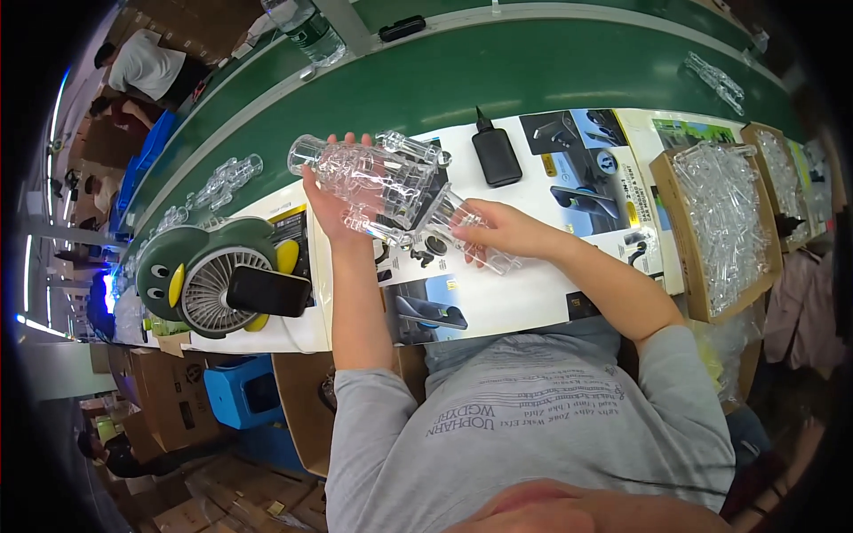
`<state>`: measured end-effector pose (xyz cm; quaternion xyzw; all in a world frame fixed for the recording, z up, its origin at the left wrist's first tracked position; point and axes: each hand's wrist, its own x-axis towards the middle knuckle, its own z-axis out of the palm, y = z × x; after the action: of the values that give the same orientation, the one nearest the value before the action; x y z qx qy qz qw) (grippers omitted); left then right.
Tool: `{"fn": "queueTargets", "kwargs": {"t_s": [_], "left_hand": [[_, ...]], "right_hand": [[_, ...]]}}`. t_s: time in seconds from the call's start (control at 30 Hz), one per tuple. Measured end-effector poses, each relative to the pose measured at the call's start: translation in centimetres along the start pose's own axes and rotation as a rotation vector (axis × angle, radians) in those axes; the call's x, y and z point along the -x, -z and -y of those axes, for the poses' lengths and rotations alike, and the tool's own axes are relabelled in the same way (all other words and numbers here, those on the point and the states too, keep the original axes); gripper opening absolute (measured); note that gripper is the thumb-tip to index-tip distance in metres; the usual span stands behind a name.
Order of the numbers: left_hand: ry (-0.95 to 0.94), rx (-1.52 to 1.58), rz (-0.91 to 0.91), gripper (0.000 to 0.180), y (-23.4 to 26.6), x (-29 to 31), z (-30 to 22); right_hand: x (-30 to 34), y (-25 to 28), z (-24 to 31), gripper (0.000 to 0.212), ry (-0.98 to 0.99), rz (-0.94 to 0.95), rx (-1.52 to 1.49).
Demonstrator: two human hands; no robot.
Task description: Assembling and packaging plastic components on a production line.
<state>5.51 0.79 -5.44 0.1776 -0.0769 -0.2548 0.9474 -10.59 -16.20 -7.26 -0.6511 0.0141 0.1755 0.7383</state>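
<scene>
Both hands hold a clear plastic assembly [378, 182], shaped like a jointed figure with a round end and limb-like parts, above the printed sheets. My left hand [330, 206] wraps around its body from below, and its fingertips show past the far side. With thumb and fingers, my right hand [499, 227] grips one of the limb-like parts at the near right end. A black squeeze bottle [497, 155] with a pointed nozzle lies just beyond my right hand. More clear plastic pieces [227, 180] lie on the green table to the left.
A cardboard tray [703, 300] filled with clear plastic parts stands at the right. On the left sits a green penguin-shaped fan [209, 280] with a black phone [268, 291] against it. A water bottle [306, 34] stands at the back. People work in the far left background.
</scene>
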Motion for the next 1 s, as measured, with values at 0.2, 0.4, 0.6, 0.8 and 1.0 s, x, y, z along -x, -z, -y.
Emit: {"fn": "queueTargets", "kwargs": {"t_s": [0.2,0.4,0.6,0.8,1.0], "left_hand": [[-0.008,-0.143,0.020,0.052,-0.5,1.0,0.3],[0.013,-0.163,0.087,0.054,-0.4,1.3,0.0],[0.016,-0.148,0.105,0.055,-0.3,1.3,0.0],[0.003,-0.175,0.173,0.054,0.2,1.2,0.1],[-0.026,-0.155,0.287,0.053,-1.5,2.3,0.3]], "right_hand": [[0.3,-0.2,-0.1,0.036,0.044,-0.014,-0.047],[0.3,-0.5,0.0,0.033,0.052,-0.020,-0.024],[0.3,-0.3,-0.1,0.032,0.056,0.005,-0.012],[0.3,-0.2,0.2,0.034,0.059,-0.001,0.000],[0.9,0.2,1.3,0.041,0.087,-0.012,0.148]]}}
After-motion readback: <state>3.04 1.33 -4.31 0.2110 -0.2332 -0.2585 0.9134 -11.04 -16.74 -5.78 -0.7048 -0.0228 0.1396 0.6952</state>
